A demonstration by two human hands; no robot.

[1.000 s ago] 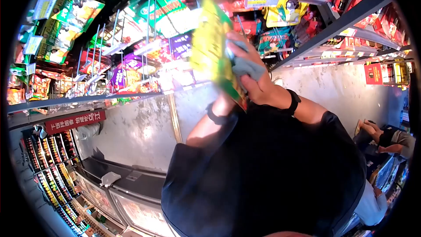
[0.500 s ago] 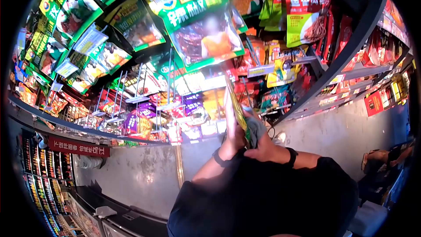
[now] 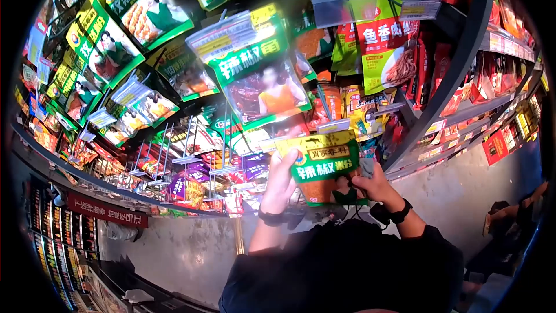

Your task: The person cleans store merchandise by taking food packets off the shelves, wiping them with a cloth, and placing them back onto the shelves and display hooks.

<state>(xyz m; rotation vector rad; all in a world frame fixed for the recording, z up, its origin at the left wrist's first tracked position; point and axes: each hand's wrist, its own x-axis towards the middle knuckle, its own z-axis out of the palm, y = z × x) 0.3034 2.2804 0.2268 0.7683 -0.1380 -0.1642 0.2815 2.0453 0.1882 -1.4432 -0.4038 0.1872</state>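
Below-left of the hanging green-edged plastic pouch jut thin metal hooks; beneath it, left hand and right hand pinch a yellow-and-green packet by opposite sides.

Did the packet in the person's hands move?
Yes. The held packet began left of the yellow packet on the shelf. Measured against that, it's now lower and further right, with its front showing.

Green-and-yellow price-tagged packets beside a dark shelf upright, above grey floor.
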